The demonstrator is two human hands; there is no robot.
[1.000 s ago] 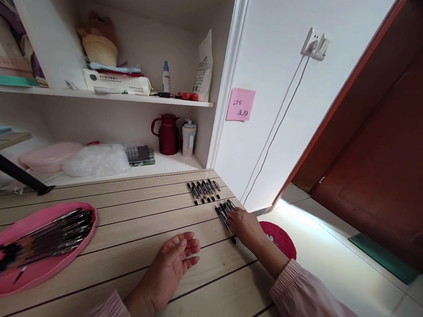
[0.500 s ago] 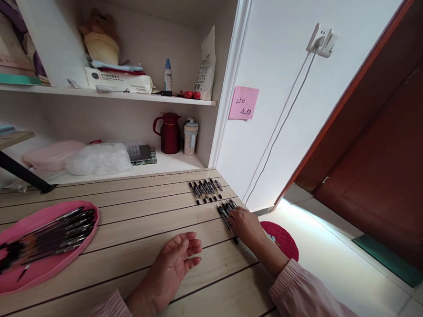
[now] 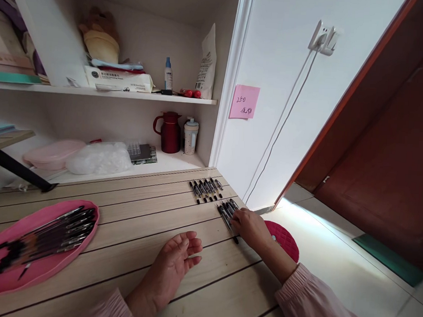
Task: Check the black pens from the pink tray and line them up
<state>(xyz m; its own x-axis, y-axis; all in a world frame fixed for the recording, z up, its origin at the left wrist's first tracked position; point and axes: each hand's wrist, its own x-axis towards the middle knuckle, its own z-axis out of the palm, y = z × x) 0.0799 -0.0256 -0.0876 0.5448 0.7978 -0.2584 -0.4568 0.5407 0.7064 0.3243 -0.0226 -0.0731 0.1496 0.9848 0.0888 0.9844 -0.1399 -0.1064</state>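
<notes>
My right hand [image 3: 252, 227] lies on a small row of black pens [image 3: 226, 210] near the right edge of the wooden table [image 3: 128, 230], fingers curled down onto the pens. A second row of several black pens [image 3: 205, 190] lies just beyond it. My left hand [image 3: 175, 263] rests palm up on the table in the middle, fingers loosely apart and holding nothing. At the far left a pink tray [image 3: 34, 245] holds a heap of black pens [image 3: 45, 237].
Behind the table stand shelves with a dark red jug [image 3: 169, 132], a small bottle [image 3: 190, 136], a clear plastic bag [image 3: 99, 158] and a pink box [image 3: 52, 152]. A pink note [image 3: 244, 101] hangs on the wall. A red round stool [image 3: 281, 237] and a brown door [image 3: 384, 140] are at right.
My right hand has slid slightly to the right along the near row of pens. The left hand has stayed put.
</notes>
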